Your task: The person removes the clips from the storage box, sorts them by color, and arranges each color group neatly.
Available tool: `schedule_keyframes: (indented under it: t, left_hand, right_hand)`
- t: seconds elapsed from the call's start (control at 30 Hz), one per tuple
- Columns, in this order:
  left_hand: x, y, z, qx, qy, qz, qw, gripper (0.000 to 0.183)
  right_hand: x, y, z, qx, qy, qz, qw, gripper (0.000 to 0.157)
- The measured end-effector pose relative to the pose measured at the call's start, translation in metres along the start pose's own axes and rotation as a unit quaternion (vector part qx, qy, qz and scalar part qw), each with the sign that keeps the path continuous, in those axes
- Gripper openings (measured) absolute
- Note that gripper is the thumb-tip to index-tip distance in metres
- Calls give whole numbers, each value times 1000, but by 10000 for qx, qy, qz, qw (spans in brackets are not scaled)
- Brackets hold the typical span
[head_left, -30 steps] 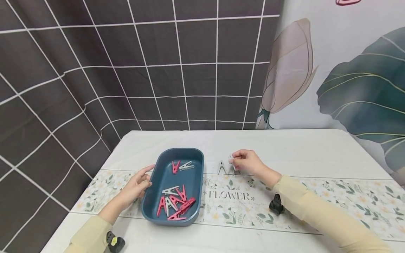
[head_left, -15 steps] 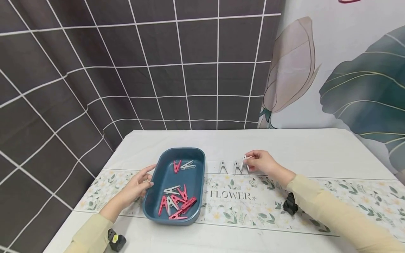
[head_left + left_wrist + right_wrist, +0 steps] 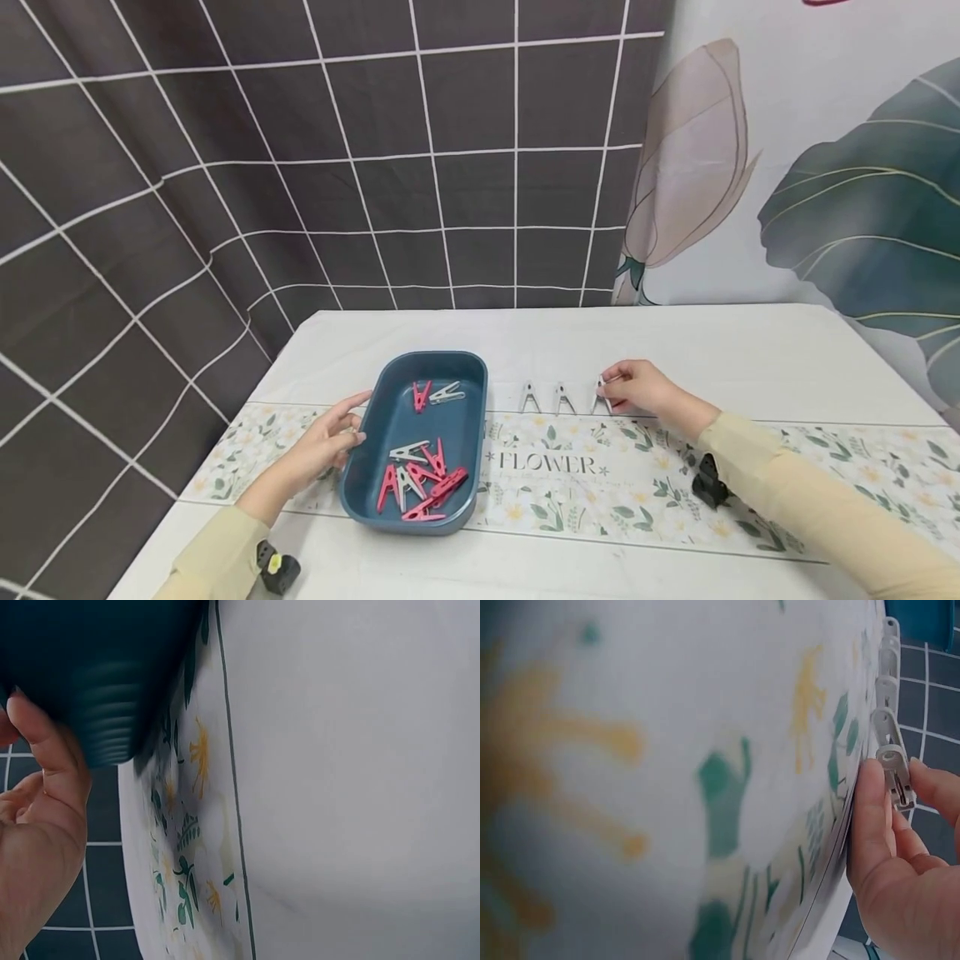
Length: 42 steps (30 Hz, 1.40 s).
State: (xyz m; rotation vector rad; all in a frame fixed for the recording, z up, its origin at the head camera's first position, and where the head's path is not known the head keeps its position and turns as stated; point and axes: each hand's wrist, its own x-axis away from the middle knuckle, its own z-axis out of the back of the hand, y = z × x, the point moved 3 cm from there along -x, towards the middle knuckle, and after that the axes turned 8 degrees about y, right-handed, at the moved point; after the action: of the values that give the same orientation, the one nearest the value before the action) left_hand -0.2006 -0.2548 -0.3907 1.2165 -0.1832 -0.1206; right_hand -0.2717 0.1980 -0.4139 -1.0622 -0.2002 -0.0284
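My right hand [image 3: 636, 387] pinches a white clothespin [image 3: 600, 393] between thumb and fingertips, its legs pointing down at the table. In the right wrist view that clothespin [image 3: 897, 776] sits between the fingertips, with the other white ones lined up beyond. To its left in the head view, two white clothespins stand legs down in a row, one clothespin [image 3: 530, 397] nearer the bin and another clothespin [image 3: 564, 398] in the middle. My left hand [image 3: 330, 437] rests against the left side of a blue plastic bin [image 3: 481, 433], fingers loosely extended; its fingertip [image 3: 21, 705] touches the bin wall.
Inside the bin lie several pink clothespins [image 3: 448, 483] and a few white clothespins [image 3: 408, 452], mostly heaped at the near end. The white tablecloth [image 3: 555, 542] carries a floral band with printed lettering. A dark checked curtain [image 3: 472, 192] hangs behind the table.
My right hand has moved right with a white clothespin, leaving the middle one standing apart. Its gap from the row has widened. My left hand has stayed at the bin.
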Motion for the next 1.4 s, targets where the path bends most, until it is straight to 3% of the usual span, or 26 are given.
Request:
schedule_keyframes:
  t: [0.27, 0.4, 0.57, 0.67, 0.83, 1.1, 1.4]
  left_hand:
    - [-9, 1, 2, 34, -262, 76, 9996, 66]
    - [-11, 1, 3, 91, -370, 128, 9992, 67]
    - [-10, 1, 4, 162, -459, 192, 9986, 69]
    - [-9, 0, 6, 193, -490, 194, 9984, 70]
    - [-7, 1, 6, 216, -492, 203, 9983, 70]
    - [-7, -2, 8, 279, -502, 232, 9981, 70]
    - [-5, -6, 9, 410, -646, 243, 9968, 71]
  right_hand:
    - [5, 0, 6, 368, 93, -48, 9993, 37]
    - [8, -2, 8, 647, 461, 86, 9968, 37]
    - [15, -10, 5, 1156, 1166, 656, 9842, 34]
    - [20, -23, 0, 1322, 1343, 1118, 9757, 32]
    - [30, -50, -11, 1367, 1126, 1781, 9680, 25]
    - [44, -84, -39, 1239, 552, 2300, 9637, 20]
    - [57, -120, -73, 1224, -76, 3186, 9399, 18]
